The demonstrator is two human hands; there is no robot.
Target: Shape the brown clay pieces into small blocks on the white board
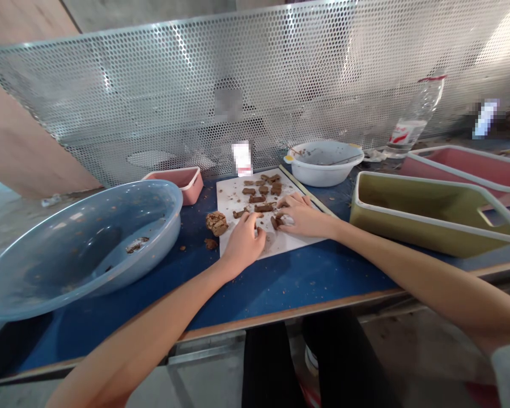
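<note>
A white board (276, 246) lies on the blue table with several small brown clay-like pieces (257, 199) on it, some laid out in rough rows. My left hand (244, 241) rests at the board's near left part, thumb and fingers curved but apart, with nothing visible between them. On the right side, my right hand (300, 215) bends its fingers around a small brown clay-like piece (274, 222) at the fingertips. A crumbly brown lump (216, 223) sits by the board's left edge, and a smaller lump (211, 243) lies just below it.
A large blue basin (161, 249) stands at left, with a small pink container (193, 190) behind it. A pale stick (310, 192) and white basin (323, 175) are beyond the board. At right are green (408, 226) and pink bins (463, 161), a bottle (410, 130) and mesh panel (174, 102).
</note>
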